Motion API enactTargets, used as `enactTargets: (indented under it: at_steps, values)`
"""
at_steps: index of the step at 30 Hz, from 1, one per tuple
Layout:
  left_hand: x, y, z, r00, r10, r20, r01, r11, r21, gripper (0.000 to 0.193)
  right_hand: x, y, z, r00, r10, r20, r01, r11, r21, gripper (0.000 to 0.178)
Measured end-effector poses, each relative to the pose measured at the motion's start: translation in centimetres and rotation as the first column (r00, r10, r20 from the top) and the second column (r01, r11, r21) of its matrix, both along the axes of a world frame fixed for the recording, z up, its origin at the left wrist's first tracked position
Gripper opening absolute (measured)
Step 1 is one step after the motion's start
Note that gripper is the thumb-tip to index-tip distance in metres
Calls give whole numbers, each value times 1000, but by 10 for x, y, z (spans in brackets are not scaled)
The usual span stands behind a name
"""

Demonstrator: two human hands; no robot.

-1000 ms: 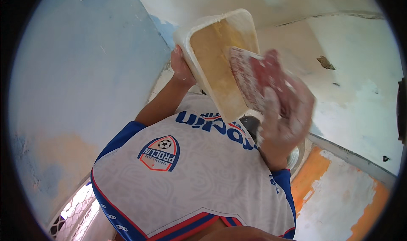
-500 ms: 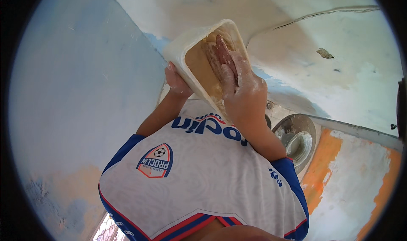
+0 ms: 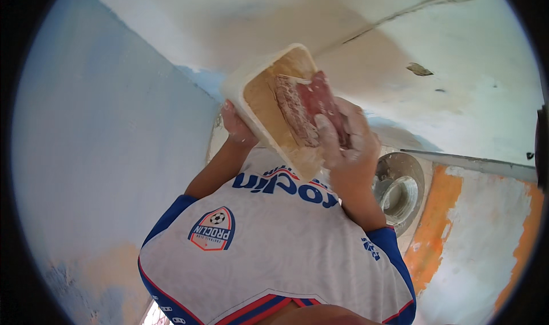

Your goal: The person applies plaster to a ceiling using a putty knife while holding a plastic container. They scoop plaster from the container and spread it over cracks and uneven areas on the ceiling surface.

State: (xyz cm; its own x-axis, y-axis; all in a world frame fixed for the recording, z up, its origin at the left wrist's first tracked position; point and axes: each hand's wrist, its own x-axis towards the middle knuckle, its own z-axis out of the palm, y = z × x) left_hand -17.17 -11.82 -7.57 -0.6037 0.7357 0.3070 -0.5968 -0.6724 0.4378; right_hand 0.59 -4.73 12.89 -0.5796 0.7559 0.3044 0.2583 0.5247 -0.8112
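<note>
In front of my chest a white rectangular plastic tub [image 3: 233, 89] is tilted, its inside coated with beige liquid or paste. My left hand [image 3: 239, 126] grips it by its left side, thumb near the rim; the other fingers are hidden behind the tub. With my right hand [image 3: 354, 142] I hold a wide block brush [image 3: 325, 103] by its reddish-brown body. Its pale, wet bristles lie over the tub's opening, close to the right rim. White smears cover the fingers of my right hand.
A bluish wall [image 3: 114, 136] rises on my left. Ahead is a whitish patched wall [image 3: 366, 68] with a long crack and a flaking spot. At the lower right, a round basin [image 3: 413, 168] holds a smaller whitish bucket [image 3: 403, 196], beside a peeling orange-and-white surface [image 3: 437, 228].
My right hand has drawn the brush up from inside the tub toward its right rim and turned it, so the bristles and broad side now show. The tub sits slightly lower in view.
</note>
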Motion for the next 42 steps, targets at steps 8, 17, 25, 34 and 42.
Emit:
enactTargets:
  at_steps: [8, 17, 25, 34, 42]
  values:
    - [3, 12, 32, 995, -81, 52, 83, 996, -41, 85, 30, 6, 25, 995, 8, 98, -22, 989, 146, 25]
    - [10, 16, 46, 1000, -14, 11, 15, 997, -73, 86, 25, 29, 8, 985, 169, 35, -172, 976, 131, 25]
    - [-9, 7, 60, 992, 115, -44, -113, 993, 44, 87, 18, 40, 38, 966, 254, -47, -254, 967, 9, 24]
    - [11, 6, 88, 950, 305, 71, -277, 924, -263, 84, 23, 54, 56, 892, 76, -445, -285, 859, -425, 28]
    - [25, -16, 78, 980, 166, 110, -131, 952, -276, 79, 64, 94, 49, 602, 10, -799, -119, 990, -77, 32]
